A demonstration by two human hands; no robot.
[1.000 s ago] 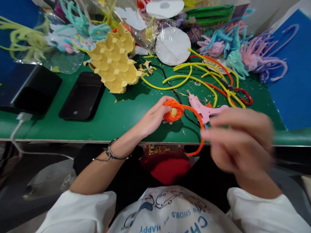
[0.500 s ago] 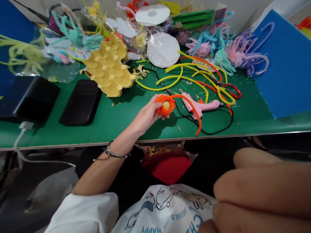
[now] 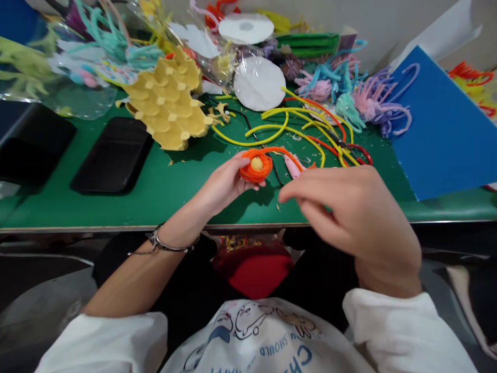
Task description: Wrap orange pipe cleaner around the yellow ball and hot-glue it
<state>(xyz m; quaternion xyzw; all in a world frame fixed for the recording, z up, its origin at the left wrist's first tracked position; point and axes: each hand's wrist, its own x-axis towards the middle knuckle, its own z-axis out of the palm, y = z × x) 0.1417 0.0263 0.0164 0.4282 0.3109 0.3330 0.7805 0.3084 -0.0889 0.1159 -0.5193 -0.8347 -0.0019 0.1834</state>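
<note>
Green worktop (image 3: 50, 210), spanning the view, with the following on it. At far left, one black box (image 3: 37, 147), beneath a clear bag of pale green fuzzy stems (image 3: 23, 67). Next, one black phone (image 3: 112, 155), lying flat; teal stems (image 3: 103, 39) in a tangle behind it. One yellow egg-carton piece (image 3: 166, 101), torn at the edges, cups upward. Left wrist: one dark bracelet (image 3: 173, 246). Left hand (image 3: 229, 181), above the worktop near its front edge, thumb and fingers clamped on one orange coil (image 3: 254, 175); pale yellow centre (image 3: 257, 163) facing up. Behind the coil, well apart from it, one white disc (image 3: 259, 85) under shiny film. One orange strand (image 3: 285, 151), running rightward from the coil and passing out of sight behind the right hand. One pink glue gun (image 3: 291, 167), mostly covered by that hand. Right hand (image 3: 345, 207), fingers bent, just in front of the gun; whether its fingertips pinch the strand cannot be told. Behind it, loose yellow stems (image 3: 320, 147) and one red-handled tool (image 3: 365, 154). Further right, a pink and lilac stem bundle (image 3: 382, 106), then one blue board (image 3: 442, 134), slanting.
</note>
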